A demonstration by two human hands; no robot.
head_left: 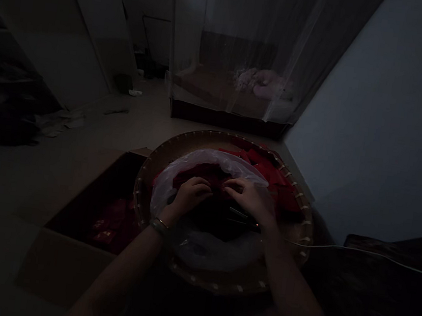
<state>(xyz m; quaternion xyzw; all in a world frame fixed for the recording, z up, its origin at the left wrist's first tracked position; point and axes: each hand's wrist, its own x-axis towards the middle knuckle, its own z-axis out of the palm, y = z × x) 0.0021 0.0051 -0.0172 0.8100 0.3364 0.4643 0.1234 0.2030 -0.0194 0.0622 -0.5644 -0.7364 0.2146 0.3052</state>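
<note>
In dim light, both my hands work above a translucent plastic bag (205,252) whose mouth is spread wide. Dark red material (203,171), too dark to name, lies inside it. My left hand (192,194) bends its fingers and thumb together at the material's near edge, a bracelet on the wrist. Facing it, my right hand (247,196) pinches thumb against forefinger at the same material. What the fingertips hold is lost in the dark. A slim, shiny object (238,212) and a small red light show beside my right wrist. The bag sits in a round woven tray (214,285).
Red flat pieces (267,167) are heaped at the tray's far right. An open cardboard box (65,248) with red packets (108,230) stands on the left. A white cable (361,251) runs off right. Behind are a netted bed (219,90) and a pale wall (383,133).
</note>
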